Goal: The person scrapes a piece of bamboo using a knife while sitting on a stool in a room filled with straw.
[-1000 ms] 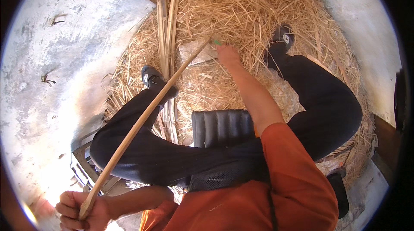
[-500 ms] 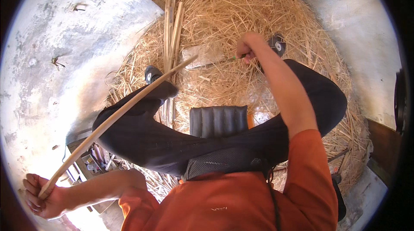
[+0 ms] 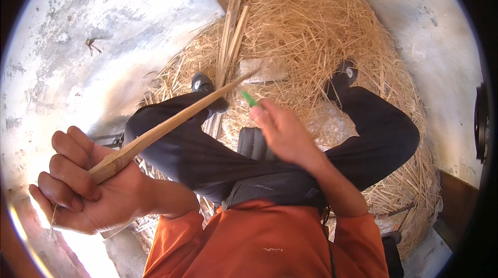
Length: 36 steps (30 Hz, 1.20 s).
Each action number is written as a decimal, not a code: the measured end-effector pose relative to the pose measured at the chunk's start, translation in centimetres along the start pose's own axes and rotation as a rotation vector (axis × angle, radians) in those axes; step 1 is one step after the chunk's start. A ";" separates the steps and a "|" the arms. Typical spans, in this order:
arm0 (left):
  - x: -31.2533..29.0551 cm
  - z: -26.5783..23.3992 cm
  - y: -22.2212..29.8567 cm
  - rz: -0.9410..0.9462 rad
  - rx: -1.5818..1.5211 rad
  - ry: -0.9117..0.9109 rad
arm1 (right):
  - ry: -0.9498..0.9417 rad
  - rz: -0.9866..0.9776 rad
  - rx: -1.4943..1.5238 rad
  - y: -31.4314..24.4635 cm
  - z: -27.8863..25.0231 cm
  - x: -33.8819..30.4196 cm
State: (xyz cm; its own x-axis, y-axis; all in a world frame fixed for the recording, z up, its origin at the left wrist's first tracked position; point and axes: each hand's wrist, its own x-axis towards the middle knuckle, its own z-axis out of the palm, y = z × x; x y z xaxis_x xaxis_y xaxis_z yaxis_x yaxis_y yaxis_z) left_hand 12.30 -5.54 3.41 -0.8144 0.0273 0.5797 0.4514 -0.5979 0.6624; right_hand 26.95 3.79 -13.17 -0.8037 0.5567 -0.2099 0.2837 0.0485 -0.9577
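My left hand is raised at the lower left with its fingers curled around the thick end of a long pale wooden strip. The strip slants up to the right across my left leg and tapers to a thin point over the straw. My right hand is closed around a slim tool with a green part showing past the fingers. That green part lies just below the strip's tip, apart from it. Whatever extends beyond the green cannot be made out now.
Straw-like shavings cover the floor between pale walls. Several split strips lie beyond my left foot, near a flat pale block. A black ribbed pad sits between my legs.
My right hand has come back toward my body with the green-marked tool, from beside my right foot. My left hand has risen closer with the strip, its tip shifting slightly right.
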 end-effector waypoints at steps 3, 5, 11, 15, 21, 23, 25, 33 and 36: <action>-0.9 -1.0 -0.2 -0.043 -0.020 -0.106 | 0.011 -0.096 0.094 -3.4 2.9 -2.0; -1.4 -1.4 0.0 -0.075 -0.025 -0.161 | 0.076 -0.165 0.085 -3.9 4.0 -2.2; -2.9 -1.7 0.9 -0.031 0.148 -0.070 | 0.141 -0.244 -0.053 -4.5 5.9 -3.1; -2.7 -2.6 0.8 -0.033 0.038 -0.170 | 0.178 -0.145 -0.177 -0.8 5.4 0.0; -2.8 -3.1 0.4 -0.020 -0.073 -0.158 | 0.137 -0.249 -0.193 -2.1 5.9 -1.6; -2.6 -3.2 0.4 0.014 0.002 -0.162 | 0.166 -0.113 -0.371 -0.1 5.8 0.2; -2.5 -3.0 0.2 0.064 0.158 -0.111 | 0.179 -0.124 -0.404 2.5 5.0 1.8; -2.8 -3.2 0.1 0.064 0.098 -0.217 | 0.149 -0.158 -0.353 1.0 3.8 1.3; -3.0 -3.1 0.4 0.181 0.411 -0.175 | 0.263 -0.054 -0.457 6.3 3.2 4.3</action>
State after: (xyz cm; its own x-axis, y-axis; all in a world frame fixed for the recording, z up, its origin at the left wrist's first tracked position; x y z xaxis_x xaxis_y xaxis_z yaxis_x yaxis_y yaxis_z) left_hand 13.79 -8.32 0.48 -0.6521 0.1073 0.7505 0.7154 -0.2406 0.6560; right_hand 23.61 3.86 -20.72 -0.6817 0.7299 -0.0498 0.4919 0.4069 -0.7697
